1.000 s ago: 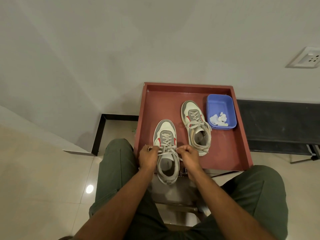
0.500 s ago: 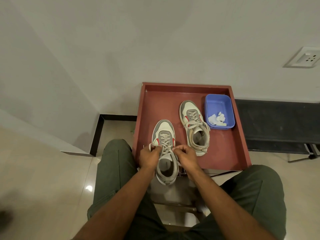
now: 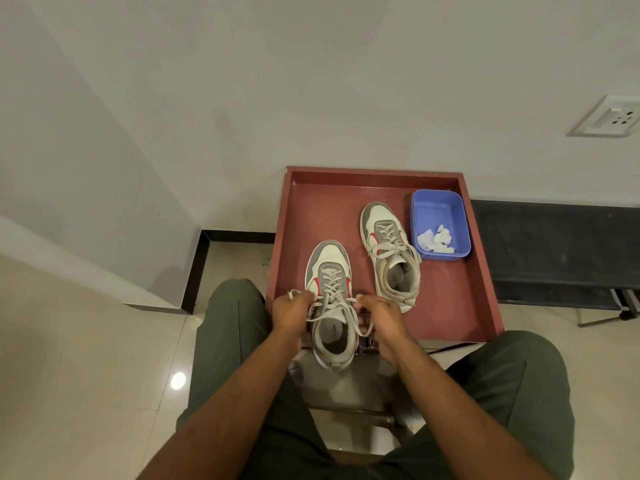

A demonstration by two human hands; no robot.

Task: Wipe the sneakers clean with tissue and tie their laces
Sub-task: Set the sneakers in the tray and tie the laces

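Nearest, the left hand (image 3: 291,315) and right hand (image 3: 381,318) each pinch an end of the soft, flat grey lace (image 3: 334,304) on the grey-and-white padded sneaker (image 3: 330,306) overhanging the rimmed red-brown tray (image 3: 460,306). Limp cord like this probably slips unless held near the eyelets. Beyond stand the second laced sneaker (image 3: 389,251), then the blue plastic tub (image 3: 438,213) holding crumpled white tissue (image 3: 436,237).

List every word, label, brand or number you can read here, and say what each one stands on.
Insole of the near sneaker: a short dark print, too small and blurred to read.
Far sneaker, blue tub, red tray, wall socket: no text visible.
Nothing here can be quoted.
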